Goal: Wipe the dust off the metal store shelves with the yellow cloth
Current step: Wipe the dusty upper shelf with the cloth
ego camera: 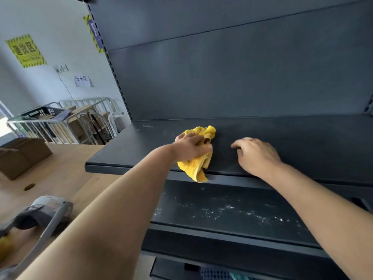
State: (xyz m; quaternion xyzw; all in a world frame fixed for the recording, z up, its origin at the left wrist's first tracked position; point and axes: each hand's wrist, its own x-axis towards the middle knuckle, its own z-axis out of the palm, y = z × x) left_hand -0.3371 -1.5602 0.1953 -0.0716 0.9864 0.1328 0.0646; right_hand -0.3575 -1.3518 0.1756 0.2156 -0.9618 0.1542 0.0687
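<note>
— Yellow crumpled terry cloth [194, 164]: where is it, who has it?
— On the upper dark grey metal shelf [302, 142], one corner hanging over the front edge. Left hand [191, 147] grip closed round the bunch, arm stretched forward.
— Right hand [256, 154]?
— Just beside the cloth, palm down on the same shelf. Fingers loosely bent, holding nothing.
— Tips for the wipe?
— Probably flatten the cloth, press, and sweep toward the back left corner where white specks [147, 126] sit. Lower dusty metal shelf [222, 211] looks untouched; do it after.
</note>
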